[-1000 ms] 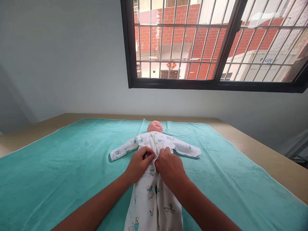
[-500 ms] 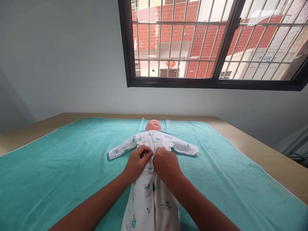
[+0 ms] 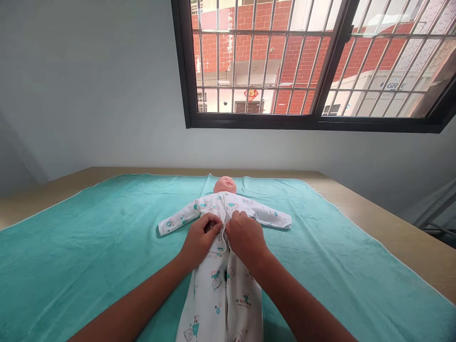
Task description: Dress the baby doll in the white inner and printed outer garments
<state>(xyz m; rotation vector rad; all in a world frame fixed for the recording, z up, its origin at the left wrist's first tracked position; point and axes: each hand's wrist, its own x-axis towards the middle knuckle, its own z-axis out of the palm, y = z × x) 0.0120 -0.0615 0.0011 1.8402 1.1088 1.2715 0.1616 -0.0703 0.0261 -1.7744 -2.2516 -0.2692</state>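
A baby doll [image 3: 225, 184] lies on its back, dressed in a white printed baby top [image 3: 214, 203] with both sleeves spread wide. White printed baby trousers [image 3: 209, 299] cover the legs toward me. At the top's front opening, my left hand [image 3: 202, 237] pinches the left edge between thumb and fingers. Close beside it, my right hand [image 3: 246, 235] is closed at the other front edge of the top; its fingertips are mostly hidden behind the knuckles. The lower left flap of the top hangs below my fingers, over the trousers.
A turquoise blanket [image 3: 99, 247] lies under the doll on a light wooden table [image 3: 359, 209]. Behind stands a grey-white wall [image 3: 117, 95] with a dark-framed barred window [image 3: 249, 122]. Metal tubing shows at the far right.
The view has shifted slightly, so everything sits a little further left. My right hand's fingers have lifted slightly at the top's edge; my left hand keeps its pinch.
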